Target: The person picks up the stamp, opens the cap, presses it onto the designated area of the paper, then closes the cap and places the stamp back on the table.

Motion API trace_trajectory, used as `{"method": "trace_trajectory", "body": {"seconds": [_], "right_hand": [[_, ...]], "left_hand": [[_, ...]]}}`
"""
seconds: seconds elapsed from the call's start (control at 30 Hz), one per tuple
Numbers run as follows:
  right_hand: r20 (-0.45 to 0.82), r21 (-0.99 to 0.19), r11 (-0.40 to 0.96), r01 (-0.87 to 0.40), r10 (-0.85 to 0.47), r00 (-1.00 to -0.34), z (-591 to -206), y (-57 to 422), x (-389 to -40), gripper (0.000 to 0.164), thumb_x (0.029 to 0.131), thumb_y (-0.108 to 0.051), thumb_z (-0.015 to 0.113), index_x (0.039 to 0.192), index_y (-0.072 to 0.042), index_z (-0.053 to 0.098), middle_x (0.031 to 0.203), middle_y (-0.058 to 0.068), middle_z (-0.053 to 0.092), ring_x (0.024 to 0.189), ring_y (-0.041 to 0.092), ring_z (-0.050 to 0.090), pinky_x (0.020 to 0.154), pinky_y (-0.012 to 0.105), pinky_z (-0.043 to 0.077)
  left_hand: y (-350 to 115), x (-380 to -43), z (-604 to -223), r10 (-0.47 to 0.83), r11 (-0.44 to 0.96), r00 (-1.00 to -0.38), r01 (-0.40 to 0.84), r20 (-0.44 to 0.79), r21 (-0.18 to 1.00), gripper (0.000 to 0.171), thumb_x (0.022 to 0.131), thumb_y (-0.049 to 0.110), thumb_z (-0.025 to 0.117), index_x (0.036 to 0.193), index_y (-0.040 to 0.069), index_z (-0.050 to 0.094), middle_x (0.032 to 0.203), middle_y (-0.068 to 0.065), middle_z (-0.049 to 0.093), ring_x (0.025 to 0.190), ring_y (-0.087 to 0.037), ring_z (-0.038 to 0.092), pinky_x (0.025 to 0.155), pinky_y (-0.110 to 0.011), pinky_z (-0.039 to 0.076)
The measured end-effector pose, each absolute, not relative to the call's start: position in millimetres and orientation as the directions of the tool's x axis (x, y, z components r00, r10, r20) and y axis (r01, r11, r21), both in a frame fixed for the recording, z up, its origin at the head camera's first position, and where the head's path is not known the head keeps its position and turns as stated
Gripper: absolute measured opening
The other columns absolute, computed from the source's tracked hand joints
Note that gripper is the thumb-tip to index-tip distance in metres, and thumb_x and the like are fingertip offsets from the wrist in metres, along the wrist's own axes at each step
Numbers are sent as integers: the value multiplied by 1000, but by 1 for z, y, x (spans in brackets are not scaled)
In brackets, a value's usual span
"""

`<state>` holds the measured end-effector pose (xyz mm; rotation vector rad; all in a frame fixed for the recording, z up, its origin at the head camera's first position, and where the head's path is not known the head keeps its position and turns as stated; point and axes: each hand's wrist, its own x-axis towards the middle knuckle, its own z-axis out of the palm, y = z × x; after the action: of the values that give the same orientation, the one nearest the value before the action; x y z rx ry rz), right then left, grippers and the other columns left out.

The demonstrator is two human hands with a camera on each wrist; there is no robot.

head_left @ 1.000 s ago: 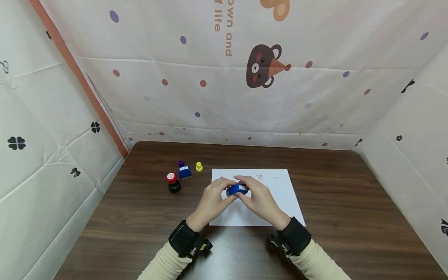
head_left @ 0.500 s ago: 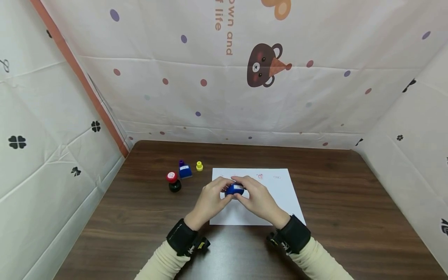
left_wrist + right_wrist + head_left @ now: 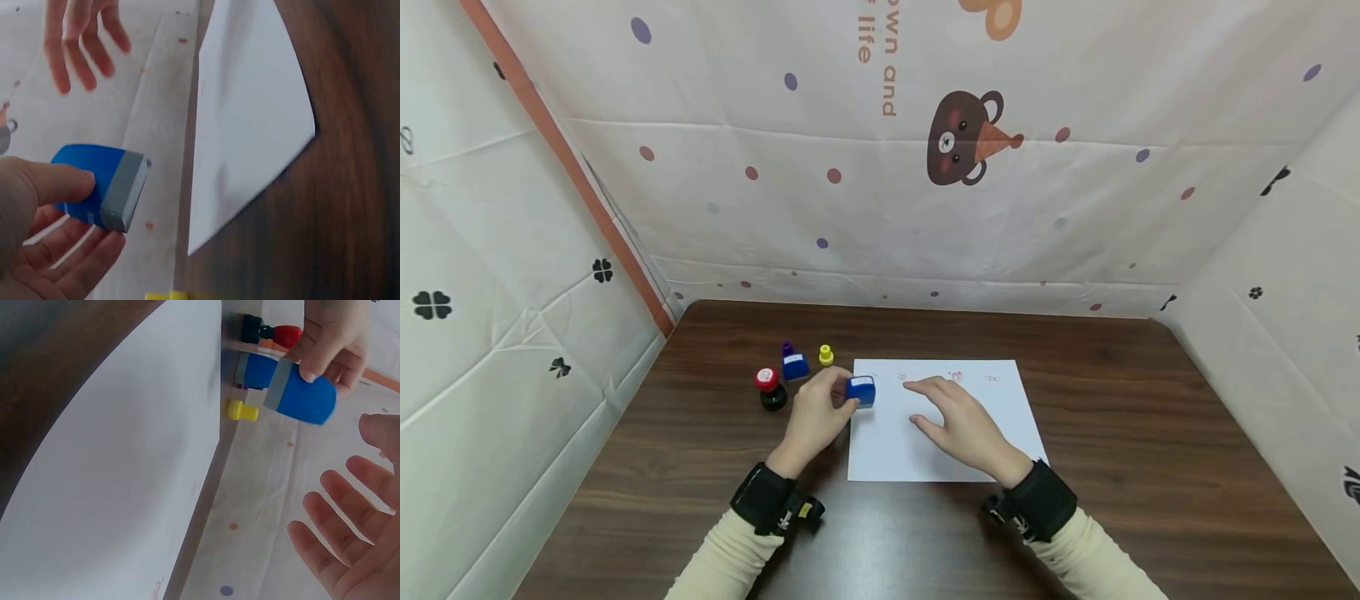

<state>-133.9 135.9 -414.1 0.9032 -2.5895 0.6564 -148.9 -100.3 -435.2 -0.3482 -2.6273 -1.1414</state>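
My left hand (image 3: 812,417) pinches a blue stamp (image 3: 861,392) between thumb and fingers, above the left edge of a white paper sheet (image 3: 925,454). In the left wrist view the grey base of this stamp (image 3: 97,181) points right, with the thumb on its blue body. My right hand (image 3: 966,429) hovers over the paper, fingers spread and holding nothing; the right wrist view shows its relaxed fingers (image 3: 340,506) apart from the stamp. Small red prints (image 3: 957,377) run along the sheet's far edge.
Left of the paper stand a red-topped black stamp (image 3: 770,390), a second blue stamp (image 3: 795,367), a small purple piece (image 3: 787,348) and a yellow stamp (image 3: 826,357). The brown table (image 3: 1150,433) meets a printed cloth (image 3: 737,225) at the back.
Both hands were holding the blue stamp together over the paper. The right hand has let go and opened; the left hand has carried the stamp left, toward the other stamps.
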Motion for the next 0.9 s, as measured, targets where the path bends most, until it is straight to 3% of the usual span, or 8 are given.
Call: {"method": "trace_trajectory", "body": {"seconds": [0.27, 0.47, 0.67, 0.9], "right_hand": [[417, -319, 716, -622, -483, -770, -416, 145, -132, 42, 83, -24, 69, 122, -16, 57, 114, -2, 60, 107, 13, 57, 89, 32, 50], [421, -310, 731, -608, -468, -777, -417, 153, -131, 42, 82, -23, 70, 122, -15, 58, 115, 0, 60, 110, 17, 56, 96, 37, 46], [427, -313, 733, -604, -460, -779, -417, 162, -131, 42, 82, -22, 70, 121, -14, 58, 115, 1, 61, 113, 21, 55, 95, 39, 46], [423, -314, 736, -599, -457, -783, -419, 167, -130, 41, 81, -22, 71, 119, -14, 59, 112, 0, 60, 106, 15, 57, 88, 34, 51]], "left_hand": [[-115, -157, -437, -19, 708, -965, 172, 261, 685, 30, 78, 10, 73, 103, 7, 57, 97, -11, 63, 84, -21, 63, 72, -35, 57], [-122, -162, -438, -49, 742, -971, 123, 236, 659, 28, 77, 10, 73, 101, 7, 58, 90, -9, 63, 75, -20, 59, 68, -34, 56], [-127, -166, -440, -63, 763, -978, 81, 198, 642, 28, 78, 11, 73, 101, 6, 59, 82, -8, 62, 70, -20, 56, 64, -33, 54], [-130, -168, -443, -69, 794, -985, 43, 160, 606, 28, 78, 10, 73, 101, 5, 59, 91, -13, 66, 76, -24, 62, 72, -40, 56]]}}
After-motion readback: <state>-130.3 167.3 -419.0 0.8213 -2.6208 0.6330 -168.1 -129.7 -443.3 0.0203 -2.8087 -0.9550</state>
